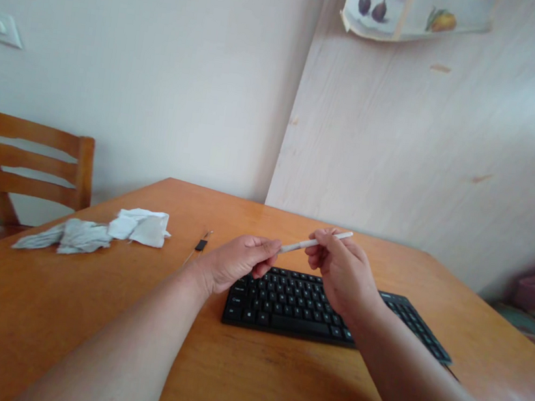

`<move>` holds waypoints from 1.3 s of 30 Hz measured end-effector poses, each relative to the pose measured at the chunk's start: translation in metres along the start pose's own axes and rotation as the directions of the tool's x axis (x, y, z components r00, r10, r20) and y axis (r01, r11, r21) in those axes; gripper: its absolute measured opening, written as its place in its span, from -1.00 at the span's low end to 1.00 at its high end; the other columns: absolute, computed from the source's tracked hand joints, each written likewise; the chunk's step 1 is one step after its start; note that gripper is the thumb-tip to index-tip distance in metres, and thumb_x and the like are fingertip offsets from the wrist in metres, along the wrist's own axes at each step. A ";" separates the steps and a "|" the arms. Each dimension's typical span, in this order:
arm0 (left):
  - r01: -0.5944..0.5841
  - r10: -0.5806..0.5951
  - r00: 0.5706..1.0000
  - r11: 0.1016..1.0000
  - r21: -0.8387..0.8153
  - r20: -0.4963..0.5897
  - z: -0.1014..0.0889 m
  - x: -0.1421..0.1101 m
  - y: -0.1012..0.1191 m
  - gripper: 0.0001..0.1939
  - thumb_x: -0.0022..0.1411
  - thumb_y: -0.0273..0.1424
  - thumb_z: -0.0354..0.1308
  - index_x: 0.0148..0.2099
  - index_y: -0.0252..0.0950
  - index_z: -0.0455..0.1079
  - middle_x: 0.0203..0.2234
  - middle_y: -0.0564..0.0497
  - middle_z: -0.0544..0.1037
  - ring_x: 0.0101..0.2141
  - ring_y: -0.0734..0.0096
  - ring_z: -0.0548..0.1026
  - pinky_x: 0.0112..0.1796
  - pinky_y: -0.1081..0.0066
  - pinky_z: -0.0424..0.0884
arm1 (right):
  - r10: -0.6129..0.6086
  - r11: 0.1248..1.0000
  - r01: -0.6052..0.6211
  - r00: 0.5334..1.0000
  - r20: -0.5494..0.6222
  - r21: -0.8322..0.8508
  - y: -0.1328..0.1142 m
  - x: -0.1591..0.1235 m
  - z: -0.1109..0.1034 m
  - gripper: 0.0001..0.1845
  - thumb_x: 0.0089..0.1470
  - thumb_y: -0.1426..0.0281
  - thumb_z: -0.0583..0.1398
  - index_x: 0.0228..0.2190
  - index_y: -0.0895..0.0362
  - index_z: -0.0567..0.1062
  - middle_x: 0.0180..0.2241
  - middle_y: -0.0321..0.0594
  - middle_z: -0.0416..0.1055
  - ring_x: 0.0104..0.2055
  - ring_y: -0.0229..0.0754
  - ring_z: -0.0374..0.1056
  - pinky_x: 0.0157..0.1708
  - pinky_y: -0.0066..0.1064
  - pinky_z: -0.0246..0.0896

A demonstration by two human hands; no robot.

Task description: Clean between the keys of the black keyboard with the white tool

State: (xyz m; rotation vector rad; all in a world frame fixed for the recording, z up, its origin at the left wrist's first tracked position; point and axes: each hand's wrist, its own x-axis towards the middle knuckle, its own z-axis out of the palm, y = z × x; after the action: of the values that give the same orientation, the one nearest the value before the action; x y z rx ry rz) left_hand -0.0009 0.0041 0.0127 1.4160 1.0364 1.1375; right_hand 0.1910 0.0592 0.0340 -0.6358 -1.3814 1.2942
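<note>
Both my hands hover over a black keyboard (294, 299) on an orange wooden table (86, 308). A thin white stick (316, 241), like a swab or pen, runs between them. My left hand (239, 262) pinches its near, left end with curled fingers. My right hand (342, 266) is closed round the stick's middle, and the far end pokes out above its fingers, tilted up to the right.
Crumpled white and grey cloths (100, 231) lie on the table's left part. A small black clip with a thin rod (201, 244) lies just left of my left hand. A wooden chair (30, 163) stands at the far left, and walls close behind the table.
</note>
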 end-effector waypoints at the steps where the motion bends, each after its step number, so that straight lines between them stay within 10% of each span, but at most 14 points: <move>1: 0.001 -0.001 1.000 1.000 -0.009 -0.019 -0.001 0.001 -0.001 -0.49 0.27 0.07 0.10 -0.48 -0.26 0.32 -0.66 0.13 0.31 -0.57 0.52 0.21 -0.47 0.42 0.11 | -0.011 1.000 0.011 1.000 -0.027 -0.002 0.001 0.002 -0.001 -0.79 0.11 0.27 0.27 -0.44 0.15 0.48 -0.53 -0.27 0.40 -0.53 -0.29 0.24 -0.52 -0.41 0.12; 5: -0.005 -0.011 0.977 0.997 -0.074 -0.212 -0.008 0.006 -0.005 -0.52 0.19 0.05 0.19 -0.47 -0.26 0.31 -0.64 0.15 0.29 -0.57 0.53 0.22 -0.47 0.44 0.14 | -0.098 0.991 0.087 0.989 -0.108 -0.098 0.002 0.007 -0.006 -0.78 0.12 0.24 0.26 -0.43 0.13 0.45 -0.52 -0.28 0.40 -0.53 -0.28 0.24 -0.52 -0.40 0.13; 11: 0.073 -0.140 0.787 0.988 -0.135 -0.600 -0.021 0.013 -0.013 -0.65 0.15 -0.09 0.24 -0.39 -0.30 0.38 -0.54 0.07 0.43 -0.51 0.52 0.35 -0.43 0.47 0.24 | -0.122 0.883 0.173 0.982 0.143 -0.437 0.012 -0.002 -0.003 -0.71 0.20 0.15 0.21 -0.38 0.12 0.43 -0.48 -0.26 0.41 -0.43 -0.22 0.28 -0.41 -0.38 0.18; 22: 0.120 -0.159 0.789 0.987 -0.105 -0.593 -0.016 0.012 -0.011 -0.72 0.16 -0.17 0.22 -0.40 -0.29 0.40 -0.54 0.05 0.50 -0.52 0.52 0.38 -0.41 0.46 0.27 | -0.132 0.629 0.417 0.889 0.438 -0.656 0.023 -0.019 0.005 -0.79 0.32 0.27 0.10 -0.31 0.09 0.45 -0.35 -0.21 0.49 -0.31 -0.16 0.40 -0.28 -0.36 0.20; 39: 0.142 -0.156 0.821 0.987 -0.068 -0.549 -0.011 0.011 -0.008 -0.74 0.19 -0.22 0.19 -0.43 -0.29 0.40 -0.54 0.04 0.49 -0.51 0.49 0.39 -0.41 0.45 0.25 | -0.030 0.560 0.507 0.803 0.595 -0.655 -0.008 -0.027 0.009 -0.80 0.31 0.36 0.08 -0.37 0.10 0.39 -0.42 -0.26 0.42 -0.37 -0.22 0.33 -0.34 -0.38 0.14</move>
State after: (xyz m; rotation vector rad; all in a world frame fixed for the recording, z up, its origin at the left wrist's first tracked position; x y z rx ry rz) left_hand -0.0097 0.0179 0.0062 0.9708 1.5037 1.4792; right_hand 0.1922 0.0301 0.0341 -0.6038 -2.4786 0.5054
